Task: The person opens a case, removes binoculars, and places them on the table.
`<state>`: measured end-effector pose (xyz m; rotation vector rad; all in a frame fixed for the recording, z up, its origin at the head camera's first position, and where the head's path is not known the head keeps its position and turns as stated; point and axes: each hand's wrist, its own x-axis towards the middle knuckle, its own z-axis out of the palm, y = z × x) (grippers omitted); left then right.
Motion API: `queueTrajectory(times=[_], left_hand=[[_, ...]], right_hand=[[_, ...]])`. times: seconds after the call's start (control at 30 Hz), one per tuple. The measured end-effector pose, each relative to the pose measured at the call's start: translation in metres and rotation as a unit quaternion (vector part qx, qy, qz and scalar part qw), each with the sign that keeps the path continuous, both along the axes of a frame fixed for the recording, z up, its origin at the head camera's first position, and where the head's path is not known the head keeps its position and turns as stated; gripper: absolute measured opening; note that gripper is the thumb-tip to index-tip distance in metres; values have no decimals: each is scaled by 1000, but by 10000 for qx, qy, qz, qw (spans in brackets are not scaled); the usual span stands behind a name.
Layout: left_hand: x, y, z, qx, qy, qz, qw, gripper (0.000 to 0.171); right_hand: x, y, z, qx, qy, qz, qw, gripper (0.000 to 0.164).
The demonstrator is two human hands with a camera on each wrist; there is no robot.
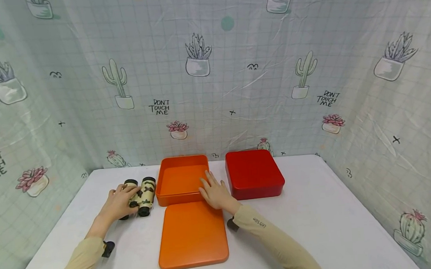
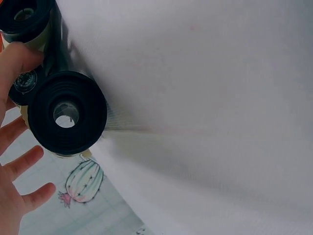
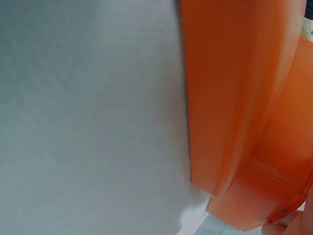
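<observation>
In the head view, a pair of camouflage binoculars (image 1: 147,192) with black ends lies at the left of the white table. My left hand (image 1: 121,202) grips its left barrel; in the left wrist view the thumb lies over the middle of the binoculars (image 2: 67,112) and some other fingers are spread. An orange box (image 1: 182,199) without its cover stands right of the binoculars. My right hand (image 1: 217,195) rests at its front right corner, fingers fairly straight over the rim. Fingertips touch the box's edge in the right wrist view. An orange lid (image 1: 193,236) lies in front of the box.
A red box (image 1: 255,173), its top closed, stands right of the orange box. Behind and beside the white table (image 1: 302,228) hangs a curtain (image 1: 225,60) printed with cacti. Both forearms reach in from the near edge.
</observation>
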<state>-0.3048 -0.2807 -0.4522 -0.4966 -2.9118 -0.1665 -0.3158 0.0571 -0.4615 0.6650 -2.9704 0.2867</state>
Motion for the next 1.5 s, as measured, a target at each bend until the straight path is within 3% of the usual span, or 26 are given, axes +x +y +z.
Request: queueTrajectory(times=[0.43,0.7,1.07,1.5], left_hand=[[15,9,10,131,487,-190,9985,53],[29,19,19,281,813,-284,9959,51],[47,32,24,527,1617,-771,9824,49],[56,66,28,508,1786,-1429,9722,45]], right_hand=[[-1,2,7,64,-291,-20,9996,49],[2,4,6,-90,-167,-62,9998,51],[21,12,21,-160,-185,126,9996,54],[46,42,23,-391,169,381,9984,53]])
